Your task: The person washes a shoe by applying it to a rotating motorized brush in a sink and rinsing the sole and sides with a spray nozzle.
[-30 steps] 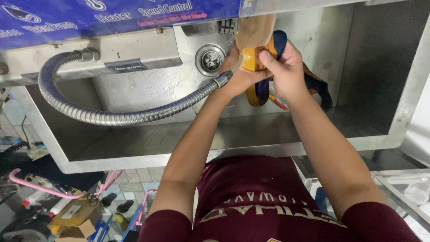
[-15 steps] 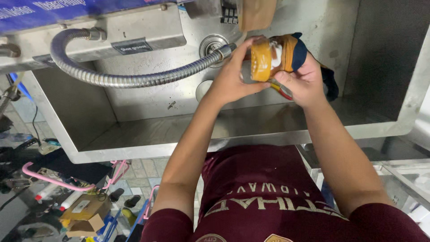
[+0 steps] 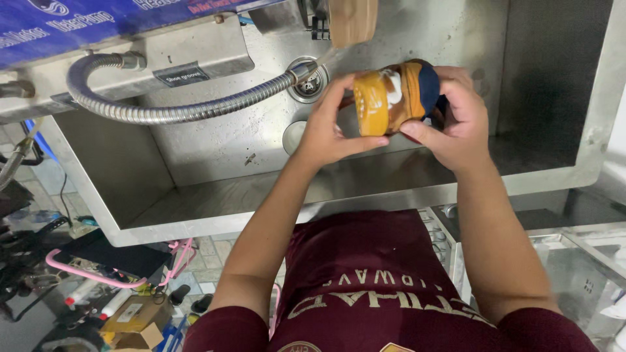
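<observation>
Both my hands hold a small orange and navy shoe (image 3: 391,98) over a stainless steel sink (image 3: 215,202). White foam shows on the shoe's side, and its yellow-orange sole end faces left. My left hand (image 3: 326,127) grips that sole end with fingers and thumb. The navy end is wrapped by my right hand (image 3: 456,124). A round tan brush head (image 3: 352,19) hangs just above the shoe, apart from it.
A flexible metal hose (image 3: 182,111) curves across the sink's back wall toward the drain (image 3: 306,81). A blue panel (image 3: 98,26) runs along the top left. On the floor at lower left lie a pink tube (image 3: 91,274), a cardboard box (image 3: 134,319) and markers.
The shoe has come down away from the brush head and turned sideways, with its sole end to the left. Both hands stay on it.
</observation>
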